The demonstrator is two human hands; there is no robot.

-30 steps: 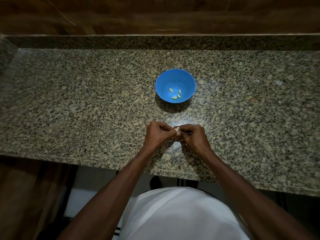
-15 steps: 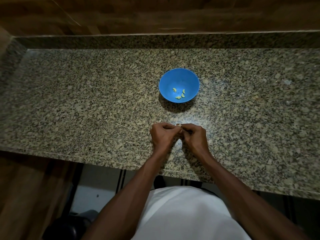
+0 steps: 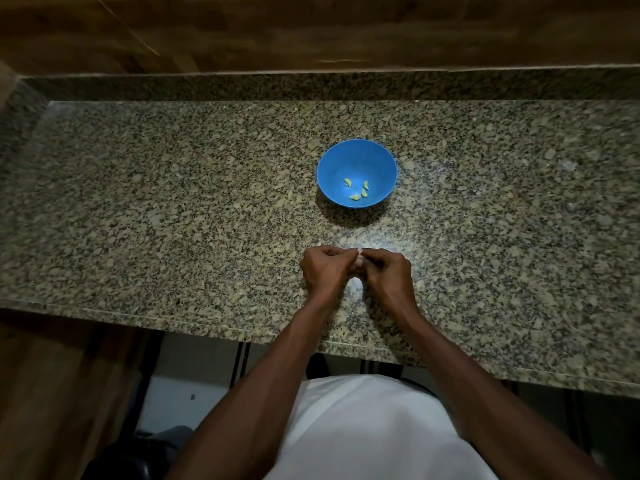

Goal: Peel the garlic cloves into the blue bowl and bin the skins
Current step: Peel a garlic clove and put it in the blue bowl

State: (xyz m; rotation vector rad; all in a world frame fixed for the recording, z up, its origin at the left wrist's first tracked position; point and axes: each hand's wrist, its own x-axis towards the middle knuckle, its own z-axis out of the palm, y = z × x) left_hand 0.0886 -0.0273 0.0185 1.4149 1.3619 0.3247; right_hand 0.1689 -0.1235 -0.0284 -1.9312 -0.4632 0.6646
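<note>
From the head camera, the left hand [image 3: 325, 270] and the right hand [image 3: 388, 271] met knuckle to knuckle over the near part of the speckled granite counter [image 3: 173, 220], both with fingers curled in tight. Between their fingertips they pinched a garlic clove [image 3: 359, 259], of which only a pale sliver with a bit of papery skin showed at the top; the rest was hidden by the fingers, so how much skin remained could not be told. The blue bowl [image 3: 356, 157] stood farther back on the counter, apart from the hands and almost straight beyond them, casting a dark shadow toward the person. Four peeled cloves [image 3: 356, 191] lay loose in its bottom, pale yellow against the blue, close together but mostly not touching. A wooden wall panel [image 3: 311, 29] rose behind the counter's raised back edge. At the bottom of the view, a white shirt [image 3: 363, 427] showed between the two forearms.
</note>
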